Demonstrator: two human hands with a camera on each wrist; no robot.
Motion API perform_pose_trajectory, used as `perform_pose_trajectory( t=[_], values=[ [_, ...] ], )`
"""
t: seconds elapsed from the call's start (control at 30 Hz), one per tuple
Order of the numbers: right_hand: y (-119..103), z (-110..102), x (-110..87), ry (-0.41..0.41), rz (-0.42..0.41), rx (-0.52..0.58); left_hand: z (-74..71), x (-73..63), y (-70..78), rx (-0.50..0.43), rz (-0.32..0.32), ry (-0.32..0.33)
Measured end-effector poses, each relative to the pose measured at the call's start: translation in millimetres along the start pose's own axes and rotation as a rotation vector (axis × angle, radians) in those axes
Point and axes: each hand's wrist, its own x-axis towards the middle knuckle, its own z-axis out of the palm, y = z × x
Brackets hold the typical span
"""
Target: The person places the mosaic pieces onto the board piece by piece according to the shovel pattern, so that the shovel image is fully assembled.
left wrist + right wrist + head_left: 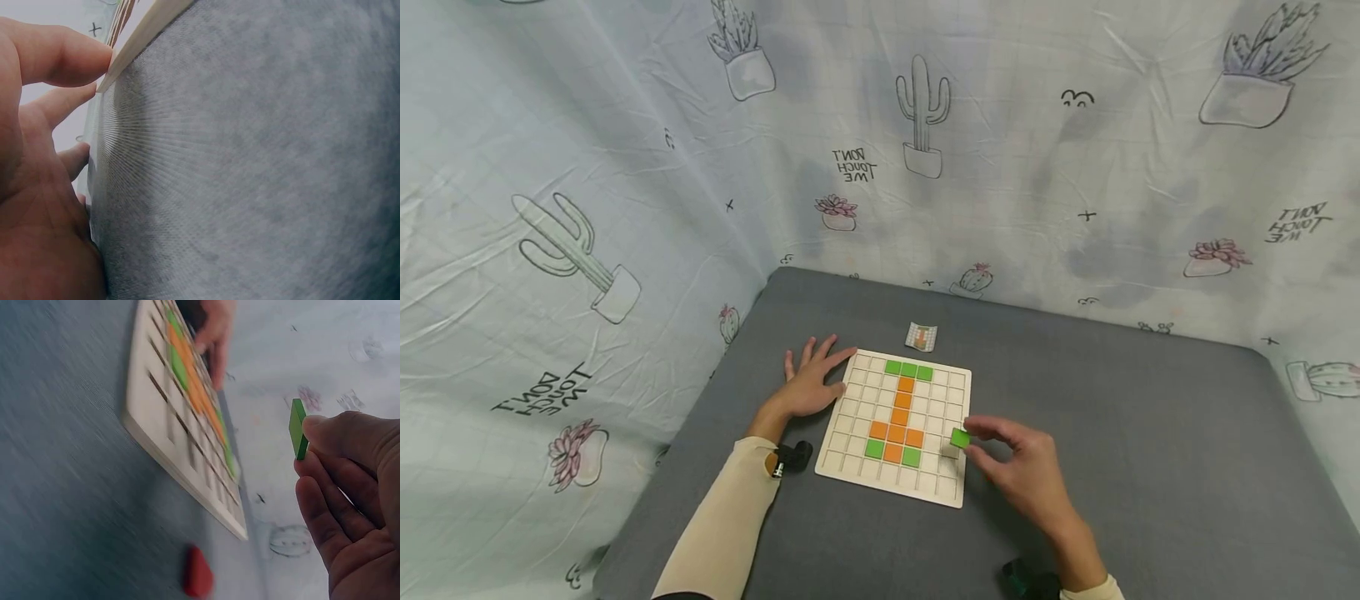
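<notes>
A pale wooden grid board [842,462] lies on the grey table, with several orange tiles [897,433] and green tiles [909,369] set in its squares. My right hand [1026,471] pinches a square green tile [297,429] between thumb and fingers, above the board's right edge. The right wrist view shows that tile tilted on edge and apart from the board. With fingers spread, my left hand [807,387] rests at the board's left side. Its thumb [75,56] touches the board's edge in the left wrist view.
Behind the board lies a small card [921,337] printed with an orange and green grid pattern. A red piece [197,572] lies on the table beside the board in the right wrist view. Cloth with cactus drawings [1037,208] hangs behind the grey table [1150,433].
</notes>
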Motion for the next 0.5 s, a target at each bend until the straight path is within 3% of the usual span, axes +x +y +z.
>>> perform_pose_trajectory(
  t=[0.23, 0.5],
  values=[
    [-10.4, 23.0, -6.5, -0.062, -0.012, 0.079, -0.4, 0.0, -0.6, 0.003, 0.000, 0.001],
    [-19.1, 35.1, -3.9, -0.078, -0.029, 0.137, -0.4, 0.4, -2.4, 0.007, 0.005, -0.002]
  ],
)
